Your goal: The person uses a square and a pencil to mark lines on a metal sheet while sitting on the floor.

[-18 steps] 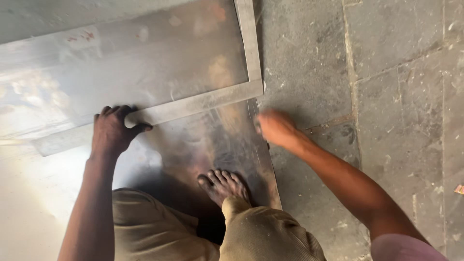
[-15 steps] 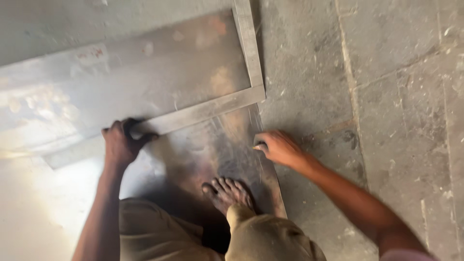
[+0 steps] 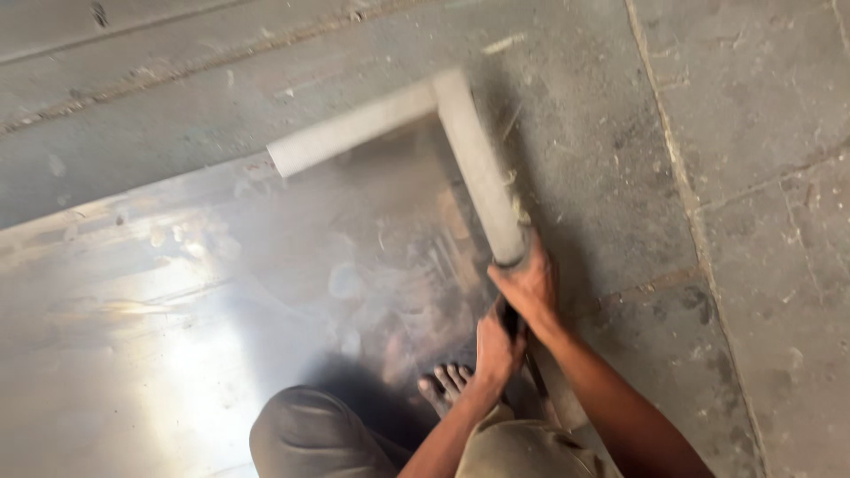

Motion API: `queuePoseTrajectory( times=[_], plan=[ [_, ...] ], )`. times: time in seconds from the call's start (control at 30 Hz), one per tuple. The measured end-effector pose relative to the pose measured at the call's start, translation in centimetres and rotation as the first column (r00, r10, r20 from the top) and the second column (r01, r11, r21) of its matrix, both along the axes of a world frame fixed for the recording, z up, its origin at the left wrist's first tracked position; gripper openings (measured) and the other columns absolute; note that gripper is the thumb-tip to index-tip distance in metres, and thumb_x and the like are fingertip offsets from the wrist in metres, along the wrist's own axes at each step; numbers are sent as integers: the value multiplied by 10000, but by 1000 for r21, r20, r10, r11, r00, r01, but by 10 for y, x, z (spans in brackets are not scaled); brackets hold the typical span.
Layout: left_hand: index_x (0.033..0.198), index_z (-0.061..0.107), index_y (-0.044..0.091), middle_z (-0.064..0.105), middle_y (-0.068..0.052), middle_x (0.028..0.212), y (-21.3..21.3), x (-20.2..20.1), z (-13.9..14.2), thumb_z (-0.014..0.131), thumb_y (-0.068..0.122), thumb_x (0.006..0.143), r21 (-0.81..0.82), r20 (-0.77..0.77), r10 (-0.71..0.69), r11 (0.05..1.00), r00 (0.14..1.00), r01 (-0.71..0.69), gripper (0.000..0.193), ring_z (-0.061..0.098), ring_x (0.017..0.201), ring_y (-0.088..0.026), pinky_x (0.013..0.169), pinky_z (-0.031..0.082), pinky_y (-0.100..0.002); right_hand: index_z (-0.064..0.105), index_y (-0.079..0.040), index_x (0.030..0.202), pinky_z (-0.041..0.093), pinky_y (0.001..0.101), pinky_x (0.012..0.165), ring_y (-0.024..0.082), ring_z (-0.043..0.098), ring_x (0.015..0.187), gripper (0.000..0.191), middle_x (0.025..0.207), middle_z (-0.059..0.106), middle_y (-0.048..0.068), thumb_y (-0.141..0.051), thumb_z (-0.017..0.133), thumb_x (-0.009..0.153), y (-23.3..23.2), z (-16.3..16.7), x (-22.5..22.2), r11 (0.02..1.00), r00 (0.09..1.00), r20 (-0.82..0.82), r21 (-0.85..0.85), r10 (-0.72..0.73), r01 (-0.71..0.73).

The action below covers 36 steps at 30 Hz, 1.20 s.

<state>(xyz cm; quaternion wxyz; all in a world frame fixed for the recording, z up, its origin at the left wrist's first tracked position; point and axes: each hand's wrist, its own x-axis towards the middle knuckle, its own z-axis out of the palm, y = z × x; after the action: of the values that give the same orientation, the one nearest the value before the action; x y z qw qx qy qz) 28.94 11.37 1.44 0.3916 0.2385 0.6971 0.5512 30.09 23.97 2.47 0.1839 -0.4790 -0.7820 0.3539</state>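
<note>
A large L-shaped metal square [image 3: 474,164] lies blurred over the right edge of a shiny metal sheet [image 3: 177,319] on the floor. Its short arm points left and its long arm runs down toward me. My right hand [image 3: 529,285] grips the lower end of the long arm. My left hand [image 3: 498,343] is closed on the same arm just below the right one. My bare foot [image 3: 443,387] rests on the sheet beside my hands, and my bent knees show at the bottom.
The sheet covers the left and middle of the view and reflects bright light at the lower left. A grey stone floor [image 3: 761,177] with joints lies to the right and behind.
The square has swung from lying across the sheet to standing along its right edge. My left hand left the square's horizontal arm, and both hands now grip one arm together.
</note>
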Motion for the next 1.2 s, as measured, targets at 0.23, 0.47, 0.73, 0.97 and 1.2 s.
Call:
queuePoseTrajectory(
  times=[0.23,0.47,0.73,0.97,1.2],
  plan=[
    [1031,708,43,720,-239,960,-40,-82,-48,780,265,844,-491,-377,-575,789,726,370,298,689,908,-430,780,560,-519,398,-9,1528,588,500,689,460,663,983,1100,1350,543,318,-539,873,689,7,-7,-2,995,925,370,6,88,-97],
    [1290,653,47,662,-188,1241,1,-325,-22,800,313,912,-384,-801,-226,904,554,-186,485,610,1136,-384,972,505,-473,627,-119,1379,556,455,897,322,663,1113,587,1235,645,100,-362,838,888,140,3,-101,889,931,126,276,342,-364],
    [1211,709,62,622,-181,1270,23,-406,-25,901,340,804,-429,-846,-355,896,397,-112,530,540,1156,-407,988,449,-495,695,-95,1033,513,485,875,304,645,1044,606,1108,639,64,-378,988,584,198,-22,-213,745,777,290,237,558,-624],
    [1135,695,10,672,-169,1156,8,-438,-48,897,244,863,-408,-840,-393,912,373,43,412,574,1155,-391,1012,462,-480,724,-89,1013,507,479,868,283,653,1015,569,1109,657,46,-377,1007,613,197,-41,-214,750,795,172,263,582,-606],
    [1100,675,0,688,-165,1102,10,-452,-57,902,295,902,-469,-821,-474,878,320,98,422,596,1143,-348,1078,464,-472,746,-63,1009,486,459,886,294,632,1056,548,1105,678,73,-334,1000,607,197,-35,-211,697,787,176,381,591,-608]
  ],
)
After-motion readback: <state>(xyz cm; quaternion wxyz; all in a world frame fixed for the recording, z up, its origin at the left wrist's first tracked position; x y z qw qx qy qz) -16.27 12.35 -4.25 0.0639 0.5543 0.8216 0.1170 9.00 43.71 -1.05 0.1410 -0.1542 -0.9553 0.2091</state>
